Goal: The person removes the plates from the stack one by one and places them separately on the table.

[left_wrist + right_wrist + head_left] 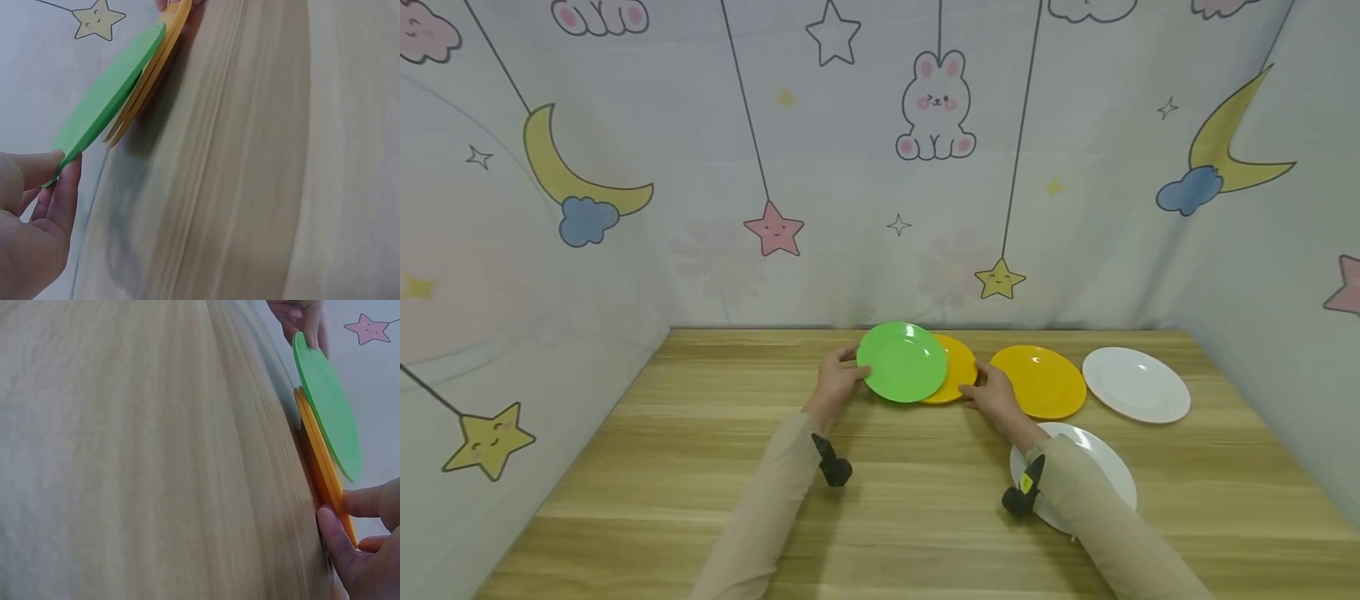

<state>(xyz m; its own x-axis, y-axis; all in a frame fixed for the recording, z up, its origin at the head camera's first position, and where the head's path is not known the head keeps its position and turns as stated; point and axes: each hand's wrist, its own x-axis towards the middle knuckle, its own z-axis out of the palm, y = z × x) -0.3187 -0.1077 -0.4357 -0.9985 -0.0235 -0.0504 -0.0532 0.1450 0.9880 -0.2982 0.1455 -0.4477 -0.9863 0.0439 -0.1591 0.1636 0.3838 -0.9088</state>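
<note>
My left hand [838,379] pinches the left rim of a green plate [901,365], thumb on one face and fingers on the other. Two stacked orange plates [320,445] are pinched at their right edge by my right hand [995,393]. In the head view the green plate overlaps the orange plates [959,371] and hides their left side. Both wrist views show the plates tilted, with the green plate [112,94] lying against the upper orange face. A shadow falls on the wood below the green plate.
Another orange plate [1039,382] lies right of my right hand, and a white plate [1137,385] lies farther right. A second white plate [1108,467] sits partly under my right forearm. The wooden table [700,467] ends at a patterned curtain [850,167] behind.
</note>
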